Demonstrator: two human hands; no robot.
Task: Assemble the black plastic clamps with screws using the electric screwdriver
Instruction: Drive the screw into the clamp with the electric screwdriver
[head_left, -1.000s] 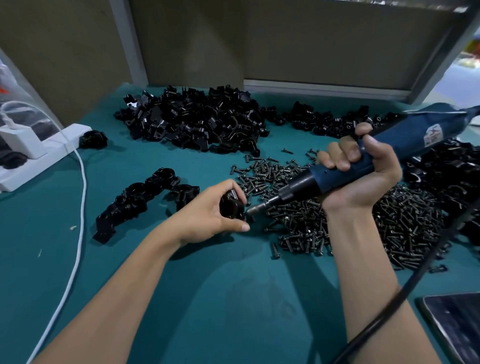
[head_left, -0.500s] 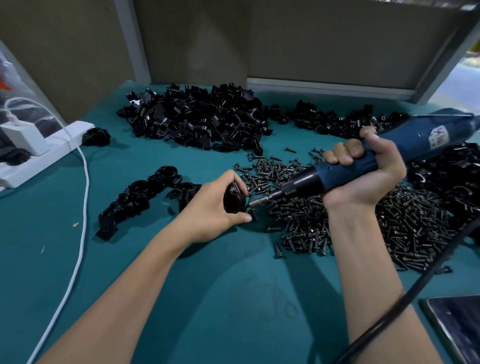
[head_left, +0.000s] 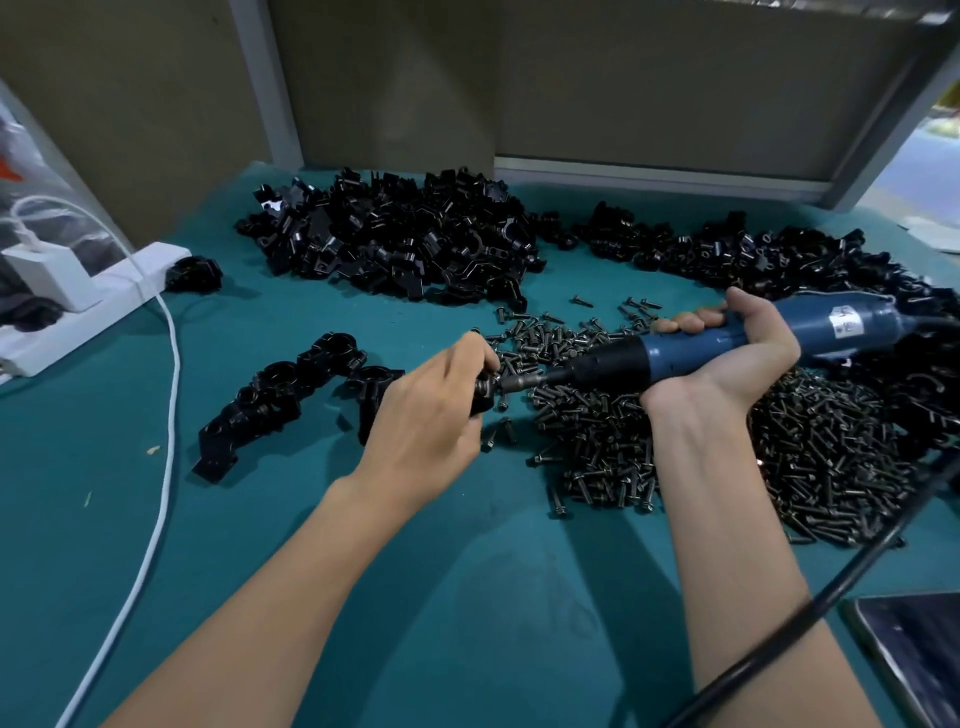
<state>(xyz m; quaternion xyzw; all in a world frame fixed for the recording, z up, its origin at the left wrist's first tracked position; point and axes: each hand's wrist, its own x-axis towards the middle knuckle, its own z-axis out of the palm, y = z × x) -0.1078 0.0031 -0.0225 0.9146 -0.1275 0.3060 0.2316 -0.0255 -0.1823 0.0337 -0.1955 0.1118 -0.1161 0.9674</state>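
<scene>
Teal table (head_left: 78, 415), mid-frame: your left grip (head_left: 426, 415) clenches a black clamp (head_left: 480, 393) to steady it; your right grip (head_left: 727, 364) grasps the electric screwdriver (head_left: 613, 364), levelled to drive into it.

Well to the left of the left hand (head_left: 431, 410), a white power strip (head_left: 98, 306) lies on the teal desk (head_left: 467, 597) with a white charger (head_left: 49, 275) plugged in. A white cable (head_left: 169, 457) trails toward the near edge. Below the right hand (head_left: 727, 358), a dark screen (head_left: 914, 660) lies flat.
</scene>
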